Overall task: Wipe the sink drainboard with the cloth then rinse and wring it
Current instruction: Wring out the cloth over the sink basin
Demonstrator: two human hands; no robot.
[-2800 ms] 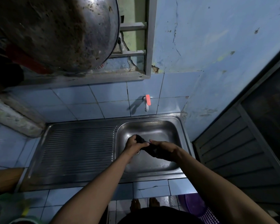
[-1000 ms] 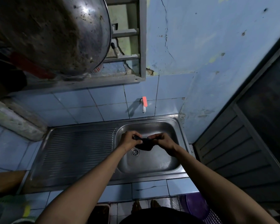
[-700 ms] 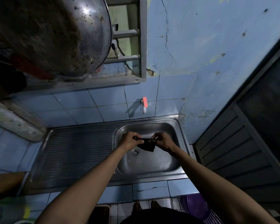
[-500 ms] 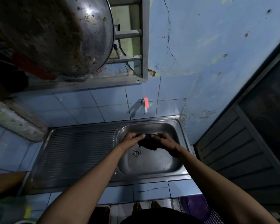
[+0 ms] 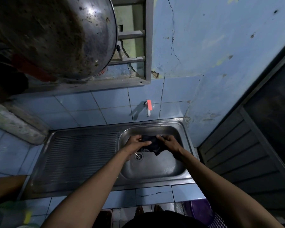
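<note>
A dark cloth [image 5: 152,144] hangs bunched over the steel sink basin [image 5: 156,167], just above the drain [image 5: 138,156]. My left hand [image 5: 135,143] grips its left side and my right hand [image 5: 169,143] grips its right side. A corner of the cloth droops below my hands. The ribbed drainboard [image 5: 79,155] lies to the left of the basin, bare. A white tap with a red handle [image 5: 148,107] sticks out of the tiled wall behind the basin; I see no water running from it.
A large blackened metal pan [image 5: 56,33] hangs at the upper left near a barred window frame [image 5: 146,46]. A dark louvred door [image 5: 247,153] stands to the right. A purple basket [image 5: 202,213] sits on the floor at the lower right.
Both hands have shifted with the cloth toward the back of the basin. The cloth, stretched between my hands earlier, is now gathered and held closer between them.
</note>
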